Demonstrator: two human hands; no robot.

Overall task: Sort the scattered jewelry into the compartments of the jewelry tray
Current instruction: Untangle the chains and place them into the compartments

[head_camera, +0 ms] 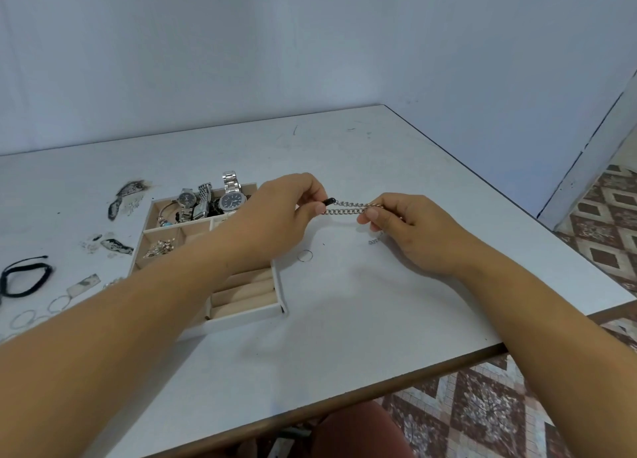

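A silver chain bracelet (348, 208) with a black clasp end is stretched in the air between both hands, above the table. My left hand (279, 213) pinches the black clasp end; my right hand (410, 226) pinches the other end, and a short tail hangs below it. The white jewelry tray (241, 319) with beige compartments lies under my left forearm. Its back compartment holds several watches (231, 199) and a beaded bracelet; a middle-left compartment holds small sparkly pieces (160, 249). A thin ring (305, 255) lies on the table right of the tray.
A black cord bracelet (26, 278) and several thin silver bangles (41, 311) lie at the table's left. Chipped dark patches mark the tabletop left of the tray. The table's right and front edges (448, 361) drop to a patterned tile floor.
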